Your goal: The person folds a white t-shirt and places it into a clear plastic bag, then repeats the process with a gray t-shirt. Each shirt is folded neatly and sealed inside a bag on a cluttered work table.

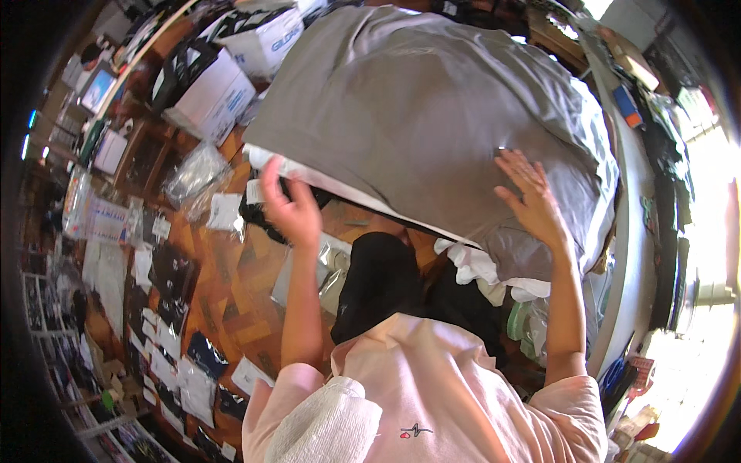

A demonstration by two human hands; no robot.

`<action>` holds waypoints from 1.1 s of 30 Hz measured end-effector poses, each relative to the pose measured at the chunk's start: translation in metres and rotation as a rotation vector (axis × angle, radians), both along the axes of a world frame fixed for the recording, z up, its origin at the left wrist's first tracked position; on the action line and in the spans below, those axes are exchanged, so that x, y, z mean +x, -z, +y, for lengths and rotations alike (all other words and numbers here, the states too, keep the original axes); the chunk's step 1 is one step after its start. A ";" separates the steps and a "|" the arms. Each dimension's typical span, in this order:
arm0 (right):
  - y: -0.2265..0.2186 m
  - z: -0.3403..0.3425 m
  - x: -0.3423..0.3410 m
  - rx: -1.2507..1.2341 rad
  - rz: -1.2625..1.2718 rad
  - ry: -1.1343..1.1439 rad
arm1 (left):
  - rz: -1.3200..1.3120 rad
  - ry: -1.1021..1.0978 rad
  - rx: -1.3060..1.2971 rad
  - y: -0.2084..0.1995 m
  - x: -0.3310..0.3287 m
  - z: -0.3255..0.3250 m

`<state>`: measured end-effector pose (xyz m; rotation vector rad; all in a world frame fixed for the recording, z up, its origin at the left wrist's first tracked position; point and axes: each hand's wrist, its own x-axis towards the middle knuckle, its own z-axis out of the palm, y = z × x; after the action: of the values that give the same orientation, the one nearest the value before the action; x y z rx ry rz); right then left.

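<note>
Fabric (386,100) of grey-brown colour lies spread in a wide sheet in front of the person, over a support which is hidden beneath it; light creases run across it, and its right side hangs in deeper folds. Along its left front edge a white layer (340,179) shows from below, and ruffled white cloth (472,266) hangs out at the near right edge. The right hand (531,199) is over the right part of the sheet, fingers extended and palm down, grasping nothing that I can see; a small shiny spot is by its fingertips, too small to tell what it is. The left hand (293,207) is by the left front edge, fingers loosely bent and apparently free; whether it touches the edge, I cannot tell. In my judgement, the step in hand is to flatten and arrange the sheet, and the next move calls for taking the edge lightly and drawing out the creases, without shifting the white layer. Farther out, plastic bags (193,176) lie on the wooden floor (212,282), and a white box (220,96) stands to the far left.
</note>
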<state>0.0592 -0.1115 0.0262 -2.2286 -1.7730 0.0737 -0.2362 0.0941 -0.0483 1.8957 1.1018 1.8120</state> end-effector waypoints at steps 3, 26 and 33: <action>-0.002 0.000 0.000 0.032 0.080 -0.041 | 0.455 0.424 0.159 -0.044 0.073 -0.021; 0.007 -0.052 0.022 0.137 -0.081 0.221 | 0.445 0.630 0.124 -0.046 0.129 -0.068; -0.015 -0.174 0.090 0.208 -0.583 0.578 | 0.470 0.439 0.160 -0.026 0.120 -0.055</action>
<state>0.1496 -0.2857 0.0413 -2.6611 -1.1865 -0.9135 -0.1158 0.0387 -0.0222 2.4989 0.5927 1.2797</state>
